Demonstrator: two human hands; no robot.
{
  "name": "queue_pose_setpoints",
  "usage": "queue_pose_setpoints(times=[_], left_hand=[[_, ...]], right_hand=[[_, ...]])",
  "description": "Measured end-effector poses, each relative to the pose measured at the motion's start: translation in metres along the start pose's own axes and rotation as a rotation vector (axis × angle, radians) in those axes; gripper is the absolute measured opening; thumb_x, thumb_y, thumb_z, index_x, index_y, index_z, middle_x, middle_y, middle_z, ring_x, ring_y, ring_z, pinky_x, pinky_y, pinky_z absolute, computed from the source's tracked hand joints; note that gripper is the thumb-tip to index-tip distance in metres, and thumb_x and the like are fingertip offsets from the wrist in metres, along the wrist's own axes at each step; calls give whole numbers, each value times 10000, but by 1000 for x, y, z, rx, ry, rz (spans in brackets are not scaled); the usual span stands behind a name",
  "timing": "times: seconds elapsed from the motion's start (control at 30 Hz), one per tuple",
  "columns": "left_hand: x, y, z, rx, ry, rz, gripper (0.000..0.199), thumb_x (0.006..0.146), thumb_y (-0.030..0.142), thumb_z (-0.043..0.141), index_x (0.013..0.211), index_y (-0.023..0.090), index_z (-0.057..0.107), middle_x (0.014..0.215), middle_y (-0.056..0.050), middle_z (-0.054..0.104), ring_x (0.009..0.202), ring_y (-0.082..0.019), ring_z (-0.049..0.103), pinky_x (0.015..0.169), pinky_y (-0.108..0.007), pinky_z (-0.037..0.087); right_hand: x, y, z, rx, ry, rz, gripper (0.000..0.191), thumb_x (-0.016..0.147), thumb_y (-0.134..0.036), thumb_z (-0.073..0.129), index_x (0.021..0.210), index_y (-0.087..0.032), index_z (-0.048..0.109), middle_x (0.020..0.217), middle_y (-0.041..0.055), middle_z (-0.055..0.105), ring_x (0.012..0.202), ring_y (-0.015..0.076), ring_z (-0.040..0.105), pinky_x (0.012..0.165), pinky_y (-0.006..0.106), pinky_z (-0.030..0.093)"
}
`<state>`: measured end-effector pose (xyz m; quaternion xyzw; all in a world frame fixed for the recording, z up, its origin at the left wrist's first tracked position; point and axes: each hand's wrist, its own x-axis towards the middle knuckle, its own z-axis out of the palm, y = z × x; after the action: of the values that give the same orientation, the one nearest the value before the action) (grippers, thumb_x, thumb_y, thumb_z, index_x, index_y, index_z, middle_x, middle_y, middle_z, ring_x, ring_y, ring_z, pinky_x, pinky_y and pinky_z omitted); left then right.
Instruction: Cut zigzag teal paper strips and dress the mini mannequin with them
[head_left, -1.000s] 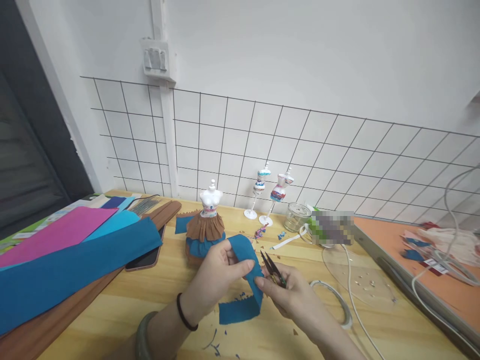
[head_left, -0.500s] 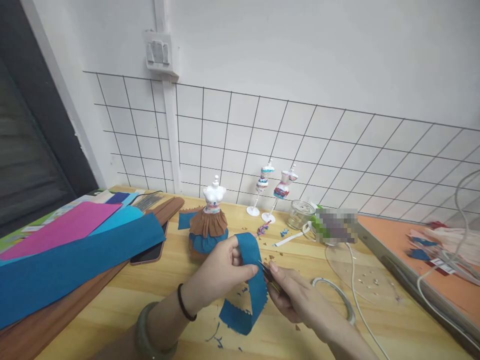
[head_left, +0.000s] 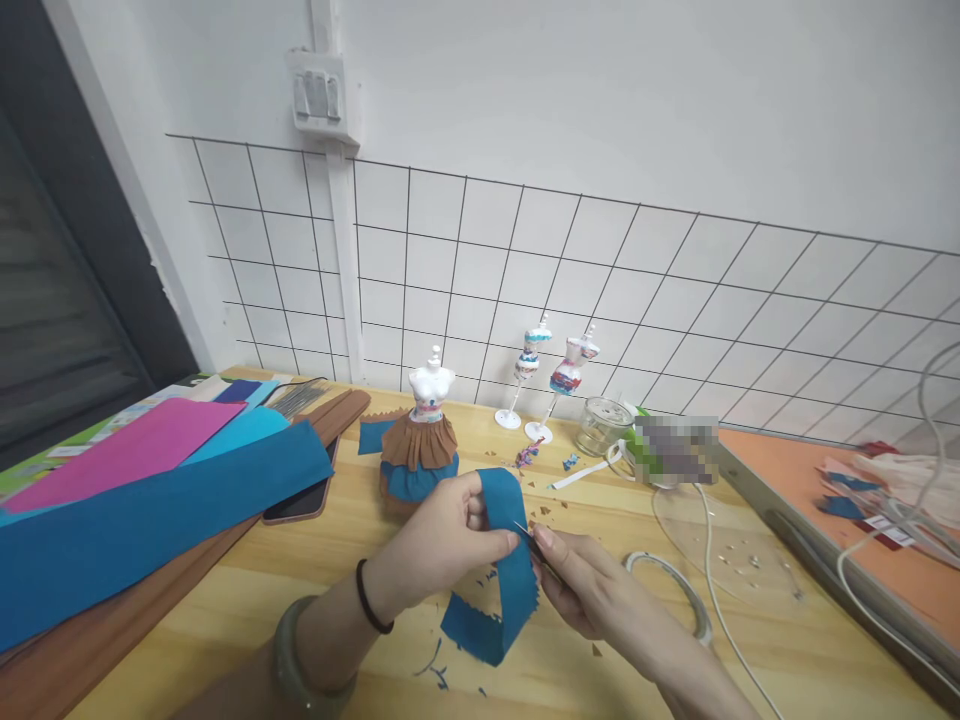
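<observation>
My left hand pinches a blue fabric strip that curls down toward the table. Small zigzag notches run along part of the strip's edge. In my right hand is a small pair of dark scissors, mostly covered by the fingers, with the tips at the strip's right edge. Just behind my left hand stands a white mini mannequin wearing a brown ruffle over a blue one. Blue snippets lie on the wooden table below the strip.
Long blue, pink and brown fabrics cover the left side, partly over a phone. Two small mannequins, a glass jar, a tape roll and a white cable are at the right. An orange surface lies beyond.
The view has shifted slightly. Both hands keep nearly the same hold on the strip and scissors, with the scissor tips still at its edge.
</observation>
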<state>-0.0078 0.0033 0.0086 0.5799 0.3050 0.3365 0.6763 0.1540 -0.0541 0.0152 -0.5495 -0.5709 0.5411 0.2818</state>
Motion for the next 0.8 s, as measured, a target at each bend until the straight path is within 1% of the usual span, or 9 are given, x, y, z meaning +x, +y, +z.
queue_pose_setpoints(times=[0.2,0.27,0.37,0.43,0.57,0.67,0.8], left_hand=[[0,1,-2,0,-18,0,209,635,138,658,828,136,578,771,-44,644,756,-178,611,721,-328,483],[-1,0,-2,0,-11,-3,219,638,143,661,840,135,578,778,-48,646,762,-180,612,723,-328,484],[0,-1,-1,-20,-8,7,220,643,146,661,843,132,573,793,-53,645,772,-180,611,724,-323,484],[0,0,0,-31,-10,12,219,643,147,664,839,130,569,810,-56,643,787,-182,609,730,-321,482],[0,2,0,-27,-14,13,193,667,153,650,834,124,559,805,-55,638,785,-181,605,719,-317,480],[0,2,-2,-28,-14,37,163,704,162,620,848,125,555,805,-52,631,774,-169,596,707,-307,477],[0,-1,-4,-17,-15,67,172,714,165,614,873,131,558,789,-46,623,758,-163,588,699,-310,474]], right_hand=[[1,-2,0,-23,10,-28,475,877,-551,297,563,-200,361,496,-70,274,468,93,243,460,241,206],[1,-2,1,-26,21,-29,478,872,-556,300,555,-203,350,489,-73,262,458,92,234,450,243,199],[2,0,2,-12,24,-26,472,873,-547,315,549,-204,323,477,-84,230,435,81,189,421,238,153],[2,2,2,2,23,-51,463,877,-537,319,557,-203,319,471,-87,230,428,76,181,412,235,141],[4,8,0,4,29,-101,458,884,-530,311,563,-203,323,465,-87,240,424,76,198,408,229,157],[5,8,0,-14,38,-102,461,885,-532,306,562,-203,324,464,-84,255,426,79,210,414,228,171],[5,7,1,-31,40,-98,465,877,-549,301,565,-206,327,459,-87,252,420,81,206,420,229,186]])
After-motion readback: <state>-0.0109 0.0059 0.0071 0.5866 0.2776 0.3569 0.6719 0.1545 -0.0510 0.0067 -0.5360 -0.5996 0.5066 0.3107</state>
